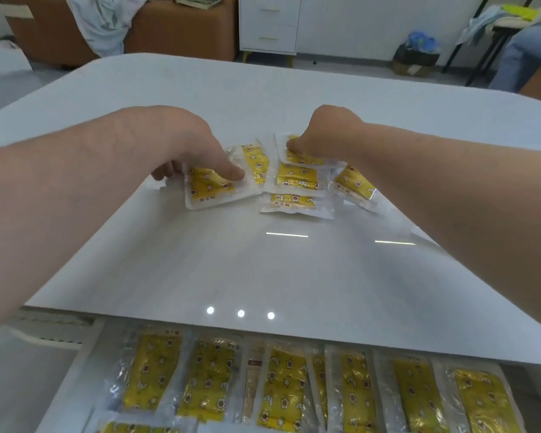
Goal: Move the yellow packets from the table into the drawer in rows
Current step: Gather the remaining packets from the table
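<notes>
Two hands reached out over the white counter (263,270) to a small pile of yellow packets (297,178) near its middle. The left hand (197,151) gripped the left packet (208,190) of the pile. Its thumb lay flat on top and its other fingers curled at the packet's far edge. The right hand (320,135) was bent down over the back packet (294,157), with curled fingertips pinching its top edge. That packet lay partly on top of another one.

More packets lay between and beside the hands, some overlapping. One stood the long way just beside the left thumb, one lay at the front, and one sat tilted at the right. Each was clear plastic with a yellow middle and little star shapes.

Below the near edge of the counter the drawer (78,379) was pulled open. A row of packets (281,389) lay inside it side by side, long ends pointing away — they filled it from left to right. The top of one more packet (132,428) peeked in at the bottom left, in front of that row.

Far behind the counter stood a white cabinet (269,23) and a brown sofa (185,29) with a pale cloth (100,23) on it.
</notes>
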A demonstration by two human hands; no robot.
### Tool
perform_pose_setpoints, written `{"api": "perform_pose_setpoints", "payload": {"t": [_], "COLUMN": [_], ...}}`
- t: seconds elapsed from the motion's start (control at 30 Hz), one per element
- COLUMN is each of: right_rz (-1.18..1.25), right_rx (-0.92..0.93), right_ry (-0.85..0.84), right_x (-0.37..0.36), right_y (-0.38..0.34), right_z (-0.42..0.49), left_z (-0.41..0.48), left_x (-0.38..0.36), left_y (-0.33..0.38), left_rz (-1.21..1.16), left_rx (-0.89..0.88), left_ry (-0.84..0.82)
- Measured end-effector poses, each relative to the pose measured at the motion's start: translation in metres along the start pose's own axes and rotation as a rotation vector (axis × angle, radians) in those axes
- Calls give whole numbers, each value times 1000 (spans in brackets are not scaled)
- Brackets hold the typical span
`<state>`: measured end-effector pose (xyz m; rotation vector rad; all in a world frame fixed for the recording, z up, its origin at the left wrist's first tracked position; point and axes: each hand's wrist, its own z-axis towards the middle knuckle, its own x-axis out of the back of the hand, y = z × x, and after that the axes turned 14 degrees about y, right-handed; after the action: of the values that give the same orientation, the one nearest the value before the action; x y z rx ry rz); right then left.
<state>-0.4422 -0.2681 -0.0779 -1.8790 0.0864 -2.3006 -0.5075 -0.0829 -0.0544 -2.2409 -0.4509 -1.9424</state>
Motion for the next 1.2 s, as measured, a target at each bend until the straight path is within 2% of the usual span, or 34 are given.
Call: {"api": "perform_pose_setpoints", "payload": {"t": [0.1, 0.23, 0.37, 0.47, 0.53, 0.6, 0.7, 0.8, 0.93, 1.03, 1.1, 1.2], "right_rz": [79, 201, 448, 699, 851, 883, 719, 441, 98, -86, -140, -100], "right_rx": [-66, -114, -235, -290, -272, -204, -64, 132, 279, 323, 325, 319], "right_ry": [-57, -91, -68, -99, -204, -372, -559, -534, -431, -391, -358, -362], "right_x": [3, 6, 10, 25, 40, 51, 53, 45, 39, 35, 32, 31], "right_y": [-5, -6, 3, 18, 27, 30, 25, 16, 7, 5, 6, 9], "right_z": [1, 0, 6, 10, 9, 3, -10, -21, -29, -33, -34, -35], "left_z": [0, 3, 3, 6, 14, 25, 25, 23, 15, 1, -4, -4], "left_x": [-8, -8, -9, -7, -2, 4, 6, -5, -14, -6, -3, -5], "left_y": [1, -4, -7, -12, -18, -23, -16, -5, 17, 34, 43, 50], "left_rz": [52, -7, -2, 1, -112, -422, -715, -782, -601, -339, -217, -147], "left_rx": [-32, -12, -10, -23, 5, 158, 335, 340, 223, 132, 65, 22], "left_ry": [58, 73, 90, 176, 208, 88, -100, -143, -60, -11, 49, 42]}}
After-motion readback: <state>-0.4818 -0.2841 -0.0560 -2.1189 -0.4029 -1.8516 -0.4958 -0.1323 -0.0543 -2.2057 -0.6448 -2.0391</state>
